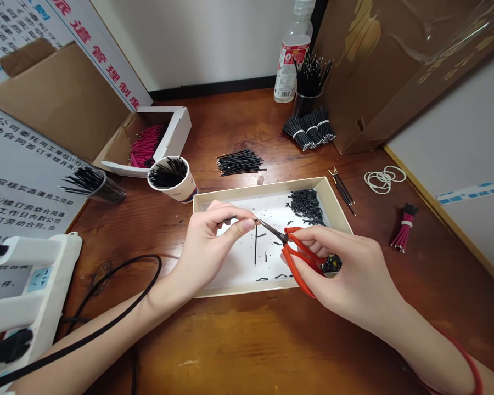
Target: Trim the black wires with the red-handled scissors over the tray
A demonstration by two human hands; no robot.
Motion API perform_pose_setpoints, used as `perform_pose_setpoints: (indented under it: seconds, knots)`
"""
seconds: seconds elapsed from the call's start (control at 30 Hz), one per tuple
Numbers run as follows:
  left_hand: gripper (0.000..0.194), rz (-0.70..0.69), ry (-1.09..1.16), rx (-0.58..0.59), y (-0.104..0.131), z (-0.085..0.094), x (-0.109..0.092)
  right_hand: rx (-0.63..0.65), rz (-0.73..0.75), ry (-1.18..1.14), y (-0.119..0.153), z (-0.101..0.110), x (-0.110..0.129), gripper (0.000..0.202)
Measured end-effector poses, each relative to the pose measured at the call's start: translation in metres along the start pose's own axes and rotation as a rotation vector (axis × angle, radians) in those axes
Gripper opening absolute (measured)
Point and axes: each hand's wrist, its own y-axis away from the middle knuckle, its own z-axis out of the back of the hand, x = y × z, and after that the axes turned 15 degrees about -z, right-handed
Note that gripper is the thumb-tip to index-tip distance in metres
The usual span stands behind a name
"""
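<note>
Above a shallow cream box (242, 292), my left hand (208, 238) is closed, thumb and forefinger pinching a thin black wire (229, 220) that is mostly hidden by the fingers. My right hand (349, 263) grips red-handled scissors (299, 258), their blades pointing left and meeting the wire at my left fingertips. Whether the blades are fully closed is too small to tell. Below the fingertips a straight black strand (255, 249) shows against the white box floor. Short black offcuts lie scattered there, with a pile of black scraps (307, 206) in the far right corner.
Behind the box lie loose black wires (239, 162). A paper cup (180, 184) of wires and a white carton (177, 131) of pink wires stand left. Banded black bundles (310, 130), a bottle (290, 66) and rubber bands (383, 179) are right. A black cable (158, 271) crosses my left forearm.
</note>
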Motion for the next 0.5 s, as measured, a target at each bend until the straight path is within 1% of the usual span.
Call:
perform_pose_setpoints:
  seconds: [0.5]
  knots:
    - [0.005, 0.000, -0.014, -0.004, 0.0001, -0.0013, -0.0013, -0.006, 0.002, -0.009, 0.0010, -0.0004, 0.0001, 0.009]
